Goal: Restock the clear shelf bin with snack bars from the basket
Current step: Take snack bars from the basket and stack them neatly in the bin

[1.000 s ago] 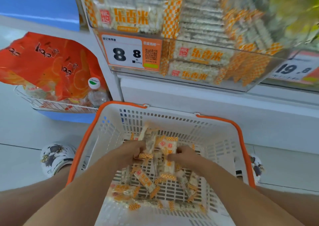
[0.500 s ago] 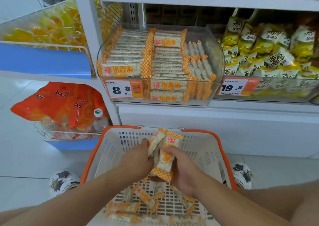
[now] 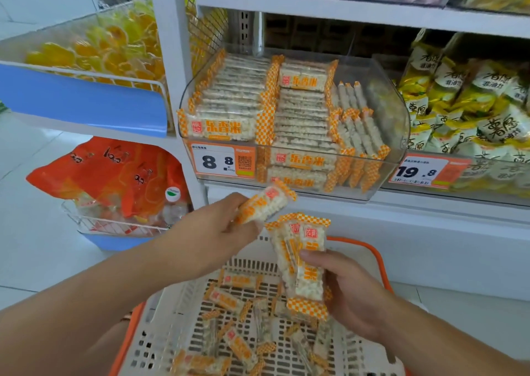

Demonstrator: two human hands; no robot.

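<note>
I see the left hand (image 3: 213,233) just above the basket (image 3: 380,263), fingers curled around one snack bar (image 3: 265,203) tilted up toward the clear shelf bin (image 3: 384,100). The right hand (image 3: 351,292) also hovers over the basket, gripping a small bunch of bars (image 3: 304,263) upright. Loose bars (image 3: 229,298) lie on the basket floor. The bin sits above the basket, nearly full.

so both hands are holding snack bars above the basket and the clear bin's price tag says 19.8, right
Not quite. The head view shows the clear bin's price tag reads 8.8; the 19.8 tag belongs to the bin beside it. The rest holds: left hand and right hand hold snack bars above the basket.
</note>
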